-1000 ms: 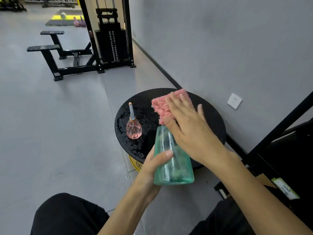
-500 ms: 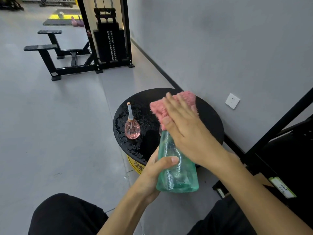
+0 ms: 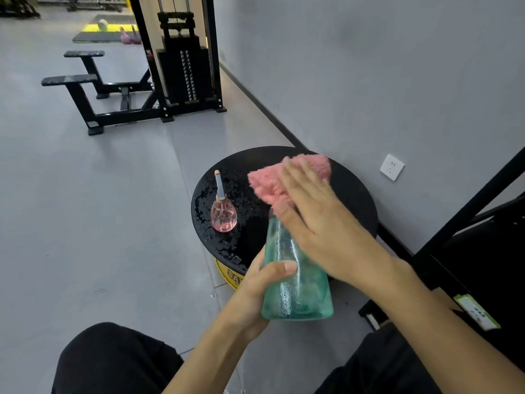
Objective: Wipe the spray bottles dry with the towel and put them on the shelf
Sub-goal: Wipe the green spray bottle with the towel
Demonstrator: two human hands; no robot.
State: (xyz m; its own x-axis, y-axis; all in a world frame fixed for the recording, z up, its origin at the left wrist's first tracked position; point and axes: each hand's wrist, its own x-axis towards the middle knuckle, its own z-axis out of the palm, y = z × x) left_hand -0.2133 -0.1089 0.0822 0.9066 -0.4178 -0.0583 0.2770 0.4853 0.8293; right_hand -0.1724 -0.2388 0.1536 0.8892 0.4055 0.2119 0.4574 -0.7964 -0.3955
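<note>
Teal bottle (image 3: 297,294) lower now, gripped by left hand (image 3: 252,294); pink towel (image 3: 267,184) atop, clasped by right hand (image 3: 321,226).

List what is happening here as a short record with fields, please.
Left hand: grips the green bottle by its lower body
Right hand: holds the pink towel over that bottle's top
Pink bottle: stands upright on the table, untouched
Table: round, black, dotted with water drops
Stage: wiping the green bottle
</note>
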